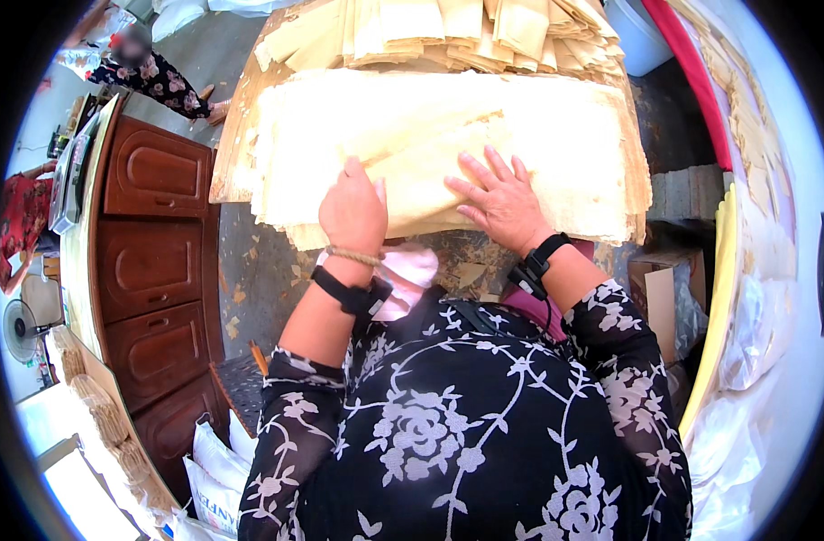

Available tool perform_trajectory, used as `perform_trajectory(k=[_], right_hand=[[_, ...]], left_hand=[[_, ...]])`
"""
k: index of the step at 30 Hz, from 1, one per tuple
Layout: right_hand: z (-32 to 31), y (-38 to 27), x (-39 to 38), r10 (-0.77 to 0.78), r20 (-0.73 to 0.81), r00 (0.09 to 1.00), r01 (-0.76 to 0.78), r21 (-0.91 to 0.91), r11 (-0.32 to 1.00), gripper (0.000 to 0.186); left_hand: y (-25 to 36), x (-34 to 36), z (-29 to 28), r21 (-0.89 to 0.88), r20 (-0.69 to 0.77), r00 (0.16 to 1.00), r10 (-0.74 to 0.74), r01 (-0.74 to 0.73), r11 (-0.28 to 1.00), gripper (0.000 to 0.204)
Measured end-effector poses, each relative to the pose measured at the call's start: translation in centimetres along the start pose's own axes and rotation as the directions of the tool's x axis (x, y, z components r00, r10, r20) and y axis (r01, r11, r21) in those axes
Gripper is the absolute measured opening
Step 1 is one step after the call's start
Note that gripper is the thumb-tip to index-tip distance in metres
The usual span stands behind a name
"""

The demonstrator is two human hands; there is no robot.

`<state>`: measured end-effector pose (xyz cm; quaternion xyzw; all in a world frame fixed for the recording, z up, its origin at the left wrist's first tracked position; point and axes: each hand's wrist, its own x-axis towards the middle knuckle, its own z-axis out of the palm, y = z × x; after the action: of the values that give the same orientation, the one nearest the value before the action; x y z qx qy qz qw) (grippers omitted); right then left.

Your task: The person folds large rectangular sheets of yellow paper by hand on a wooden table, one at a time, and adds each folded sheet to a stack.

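Note:
A pale, thin sheet (412,185) with a diagonal edge or fold lies on a broad stack of similar sheets (592,144) in front of me. My left hand (352,203) is closed at the left part of that sheet, fingers bent onto it and gripping it. My right hand (507,203) lies palm down on the sheet to the right, fingers spread. Behind the stack, bundles of folded tan sheets (421,32) are piled on the wooden board (227,180). A pink cloth (403,275) shows below the stack, partly behind my left wrist.
A wooden cabinet (155,252) stands at left, with white sacks (209,469) near its foot. Another person (164,86) is at the back left. At right are a white bucket (637,36), grey blocks (678,194) and a cardboard box (655,307). Scraps litter the floor (241,270).

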<state>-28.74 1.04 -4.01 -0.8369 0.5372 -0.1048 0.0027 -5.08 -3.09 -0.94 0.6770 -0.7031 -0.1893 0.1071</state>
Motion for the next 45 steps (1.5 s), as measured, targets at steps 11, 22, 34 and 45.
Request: perform_trajectory(k=[11,22,34,45], right_hand=[[-2.9,4.3,2.6,-0.039,0.044,0.998,0.039,-0.007,0.999,0.047],[-3.5,7.2,0.5,0.364,0.241,0.9,-0.368,0.867,0.335,0.021],[-2.7,5.3,-5.0,0.08,0.135,0.988,-0.152,0.688,0.709,0.016],[-1.9,2.7,-3.8,0.509,0.21,0.835,-0.365,0.903,0.227,0.028]], left_hand=[[-0.2,0.1,1.8,0.26,0.074,0.773,0.63,-0.625,0.736,0.049],[-8.9,0.7,-0.3,-0.84,0.342,0.933,0.107,0.253,0.479,0.031],[-8.3,-2.5,0.0,-0.796,0.2,0.879,0.433,-0.112,0.595,0.022],[-5.7,0.3,1.6,-0.701,0.091,0.989,0.117,-0.02,0.713,0.034]])
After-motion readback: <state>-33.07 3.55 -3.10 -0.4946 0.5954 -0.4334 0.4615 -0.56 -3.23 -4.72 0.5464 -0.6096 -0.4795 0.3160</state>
